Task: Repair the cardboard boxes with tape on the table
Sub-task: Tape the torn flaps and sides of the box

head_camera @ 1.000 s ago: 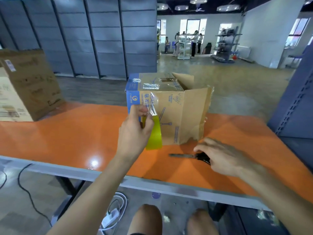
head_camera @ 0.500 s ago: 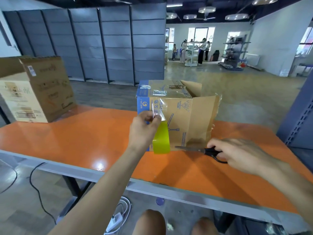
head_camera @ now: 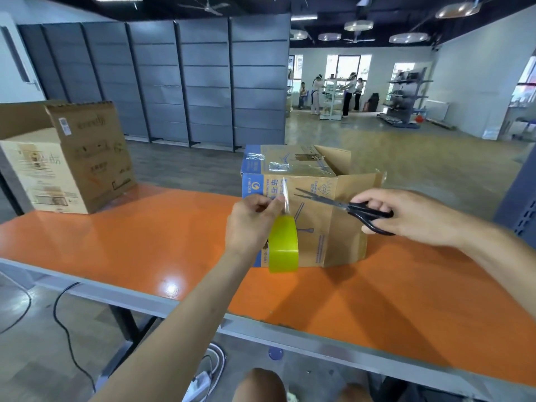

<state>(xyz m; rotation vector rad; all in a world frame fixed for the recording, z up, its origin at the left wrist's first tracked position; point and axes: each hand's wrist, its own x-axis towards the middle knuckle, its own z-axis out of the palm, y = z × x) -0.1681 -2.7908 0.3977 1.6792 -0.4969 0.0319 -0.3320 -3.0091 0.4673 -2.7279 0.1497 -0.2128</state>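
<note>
Smooth, glossy orange on the tabletop [head_camera: 145, 242], catching a lamp's glare; matt grey metal along its edge. Matt brown cardboard for the box [head_camera: 319, 233], blue print at one end, flap edge rough and torn. Shiny clear tape strips [head_camera: 278, 166], wrinkled, across its top. Glossy, see-through yellow-green plastic on the tape roll [head_camera: 283, 248]. Bare metal blades and smooth black plastic handles on the scissors [head_camera: 342, 206]. Dull printed cardboard for the second box [head_camera: 72, 169], top edge jagged.
</note>
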